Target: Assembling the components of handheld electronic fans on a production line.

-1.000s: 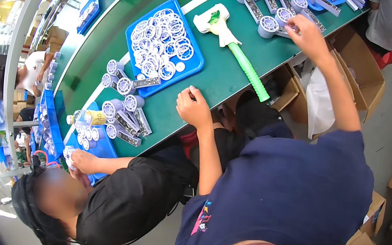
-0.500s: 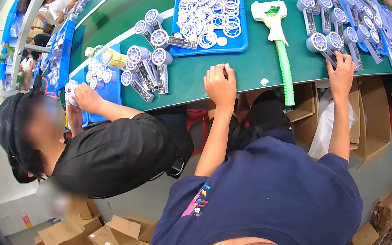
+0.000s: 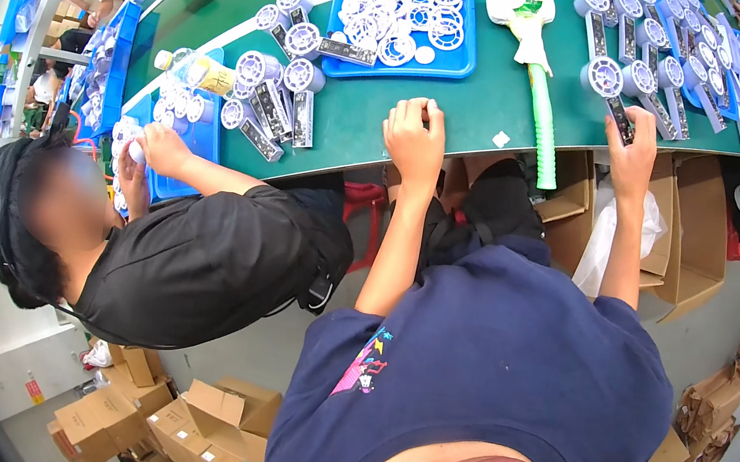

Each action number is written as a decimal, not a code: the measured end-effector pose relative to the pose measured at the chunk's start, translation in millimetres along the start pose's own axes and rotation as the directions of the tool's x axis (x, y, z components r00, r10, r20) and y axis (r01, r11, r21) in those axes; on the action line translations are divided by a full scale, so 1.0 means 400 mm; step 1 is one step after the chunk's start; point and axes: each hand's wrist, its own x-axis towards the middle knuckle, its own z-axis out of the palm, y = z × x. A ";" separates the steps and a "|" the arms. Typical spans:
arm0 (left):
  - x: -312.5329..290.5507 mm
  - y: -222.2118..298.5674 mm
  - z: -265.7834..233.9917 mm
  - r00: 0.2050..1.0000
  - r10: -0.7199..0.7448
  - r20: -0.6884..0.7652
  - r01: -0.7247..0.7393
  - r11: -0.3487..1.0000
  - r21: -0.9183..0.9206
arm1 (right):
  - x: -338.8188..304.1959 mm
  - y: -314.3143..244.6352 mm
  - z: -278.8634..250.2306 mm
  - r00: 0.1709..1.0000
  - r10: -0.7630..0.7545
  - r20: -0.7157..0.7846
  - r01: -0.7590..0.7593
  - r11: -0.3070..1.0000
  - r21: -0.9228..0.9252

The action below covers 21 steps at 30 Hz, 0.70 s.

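Note:
My right hand (image 3: 631, 159) is at the table's front edge, fingers closed around the lower handle of a lavender round-headed housing (image 3: 603, 78). Its head is spoked, and a dark circuit board shows along the handle. Several similar housings (image 3: 638, 78) lie just beyond and to the right. My left hand (image 3: 414, 143) is over the front edge with its fingers curled in; whatever they may hold is hidden. Between my hands lies a mallet (image 3: 541, 113) with a green ribbed handle and a white wrapped head. A small white scrap (image 3: 500, 140) sits near the edge.
A blue tray (image 3: 468, 56) heaped with white spoked rings stands ahead. More housings (image 3: 260, 74) and a bottle (image 3: 208, 74) lie to the left, by a co-worker in black (image 3: 185, 271) handling a white part. Open cardboard boxes (image 3: 696, 230) stand below the table at right.
My right hand has drawn one housing's handle toward the table edge, tilting it away from the group. The left hand stays curled in about the same place. The view has shifted slightly.

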 end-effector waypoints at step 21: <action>-0.127 -0.010 -0.242 0.579 -0.556 0.596 0.770 0.133 -0.623 | 0.124 -0.404 0.363 0.835 -0.389 0.390 0.302 0.915 0.267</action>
